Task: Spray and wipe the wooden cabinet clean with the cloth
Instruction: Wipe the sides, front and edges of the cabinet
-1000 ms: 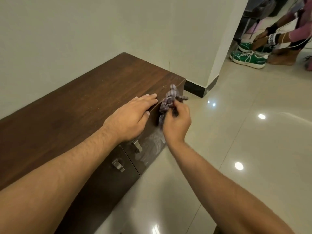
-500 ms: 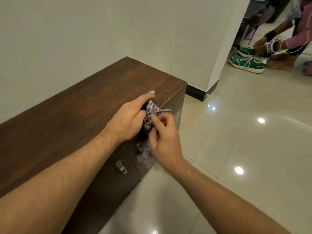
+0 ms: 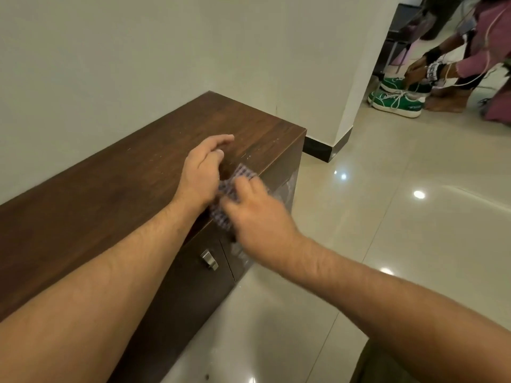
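Observation:
A low dark wooden cabinet [image 3: 116, 178] runs along the white wall. A checked cloth [image 3: 231, 189] lies over its front top edge near the right end. My right hand [image 3: 255, 214] is on the cloth, fingers gripping it against the edge. My left hand [image 3: 203, 168] rests on the cabinet top right beside the cloth, its palm side touching the cloth, fingers loosely curled and apart. Wet streaks show on the cabinet's right door front [image 3: 284, 189]. No spray bottle is in view.
Metal door handle [image 3: 209, 259] on the cabinet front below my hands. Glossy tiled floor [image 3: 387, 217] to the right. A white pillar [image 3: 326, 78] stands behind the cabinet's end. A person crouches by green shoes [image 3: 396, 102] at the far upper right.
The cloth went from hanging bunched in my right hand against the door front up onto the cabinet's top edge, spread flatter. My left hand lifted its fingers and shifted beside it.

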